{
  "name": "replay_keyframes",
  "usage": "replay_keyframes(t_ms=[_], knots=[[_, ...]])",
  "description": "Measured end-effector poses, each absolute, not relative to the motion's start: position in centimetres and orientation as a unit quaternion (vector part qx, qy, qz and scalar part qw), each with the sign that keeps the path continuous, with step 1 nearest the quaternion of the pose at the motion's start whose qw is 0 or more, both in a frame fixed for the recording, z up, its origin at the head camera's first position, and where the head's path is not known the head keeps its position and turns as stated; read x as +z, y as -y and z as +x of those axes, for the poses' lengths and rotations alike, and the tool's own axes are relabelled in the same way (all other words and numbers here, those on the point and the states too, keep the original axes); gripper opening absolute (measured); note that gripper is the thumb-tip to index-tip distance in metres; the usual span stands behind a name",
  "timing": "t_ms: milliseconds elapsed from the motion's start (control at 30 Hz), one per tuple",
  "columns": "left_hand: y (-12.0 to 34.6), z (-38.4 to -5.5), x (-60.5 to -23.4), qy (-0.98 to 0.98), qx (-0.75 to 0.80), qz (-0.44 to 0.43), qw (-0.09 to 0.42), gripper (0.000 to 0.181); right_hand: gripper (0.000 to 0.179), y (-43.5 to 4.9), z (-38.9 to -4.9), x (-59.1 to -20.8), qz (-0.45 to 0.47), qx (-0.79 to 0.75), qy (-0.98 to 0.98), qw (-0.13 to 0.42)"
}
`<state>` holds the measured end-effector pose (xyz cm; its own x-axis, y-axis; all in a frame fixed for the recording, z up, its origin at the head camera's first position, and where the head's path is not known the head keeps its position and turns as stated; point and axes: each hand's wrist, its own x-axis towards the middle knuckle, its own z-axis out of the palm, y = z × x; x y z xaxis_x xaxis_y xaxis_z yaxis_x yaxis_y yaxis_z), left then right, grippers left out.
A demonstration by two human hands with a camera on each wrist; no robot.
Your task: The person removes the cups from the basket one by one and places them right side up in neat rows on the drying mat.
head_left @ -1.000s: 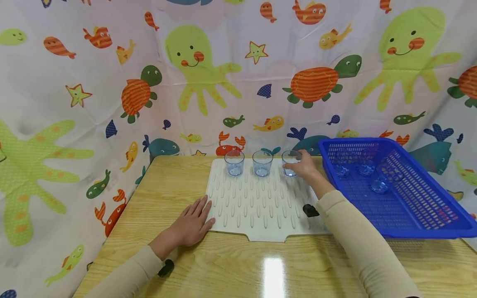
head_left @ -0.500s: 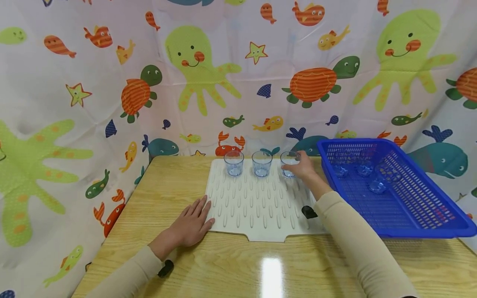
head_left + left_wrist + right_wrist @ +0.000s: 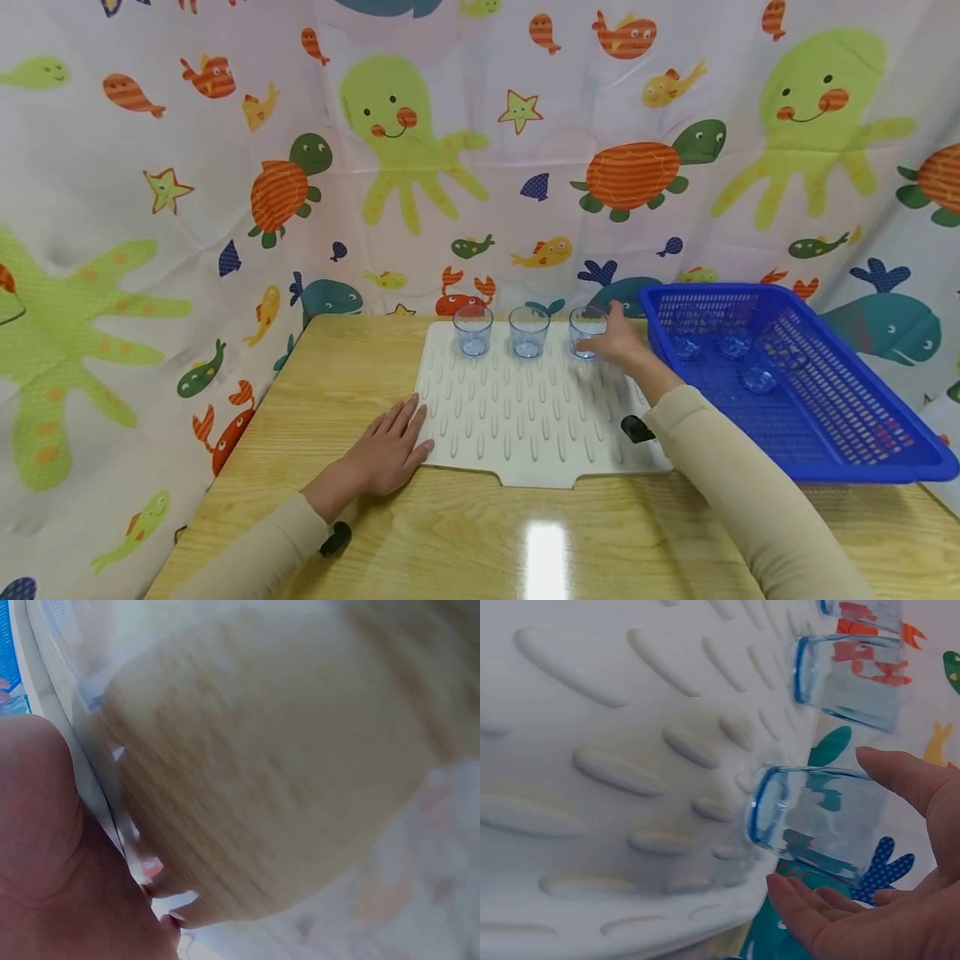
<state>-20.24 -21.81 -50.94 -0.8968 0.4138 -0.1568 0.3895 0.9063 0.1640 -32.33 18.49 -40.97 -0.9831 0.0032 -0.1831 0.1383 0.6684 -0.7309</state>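
Three clear bluish drinking glasses stand upright in a row along the back of a white ribbed drying mat: a left glass, a middle glass and a right glass. My right hand is around the right glass. In the right wrist view its thumb and fingers are spread on either side of this glass, with small gaps showing. My left hand lies flat, fingertips and thumb at the left edge of the mat.
To the right of the mat, a blue plastic basket holds several more glasses. The wooden table reaches a patterned curtain at the back and left.
My right hand has loosened from the right glass and shifted slightly right. The glass stands in its place on the mat. My left hand has stayed put.
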Motion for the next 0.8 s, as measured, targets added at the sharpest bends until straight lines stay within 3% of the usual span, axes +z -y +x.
replay_keyframes(t_ms=[800], knots=[[21.5,-20.3,-50.6,-0.971,0.061,0.208,0.103,0.072,0.105,-20.3,-28.3,-35.4,-0.069,-0.315,-0.940,0.113]])
